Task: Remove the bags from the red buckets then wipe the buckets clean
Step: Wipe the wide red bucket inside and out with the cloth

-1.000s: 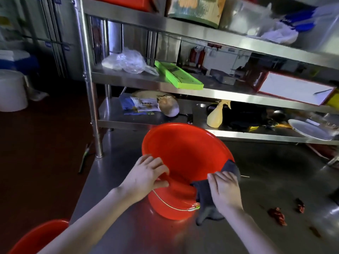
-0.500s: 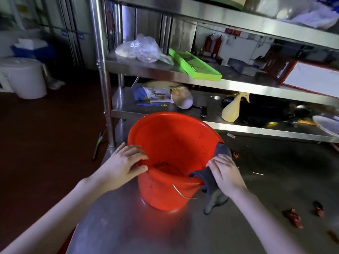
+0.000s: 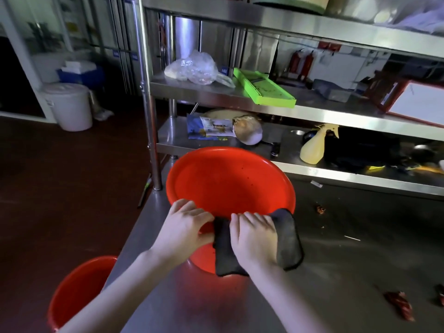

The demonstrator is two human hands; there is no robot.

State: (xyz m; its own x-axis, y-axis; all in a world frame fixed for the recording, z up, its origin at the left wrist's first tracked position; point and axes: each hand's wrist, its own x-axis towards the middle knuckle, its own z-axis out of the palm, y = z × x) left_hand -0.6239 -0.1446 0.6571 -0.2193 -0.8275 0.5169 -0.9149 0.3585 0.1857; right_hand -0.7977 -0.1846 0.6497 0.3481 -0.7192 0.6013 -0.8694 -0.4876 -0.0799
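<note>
At the centre of the frame, the right hand (image 3: 254,239) presses a dark cloth (image 3: 287,239) flat over the near rim of a red bucket (image 3: 228,183), fingers closed down on the fabric, while the left hand (image 3: 185,227) grips the rim just beside it, fingers curled over the edge. The bucket stands on a steel table (image 3: 336,260), tilted toward the viewer. A second red bucket (image 3: 79,292) sits at the lower left, below the table edge, and metal shelves (image 3: 312,109) fill the upper frame.
</note>
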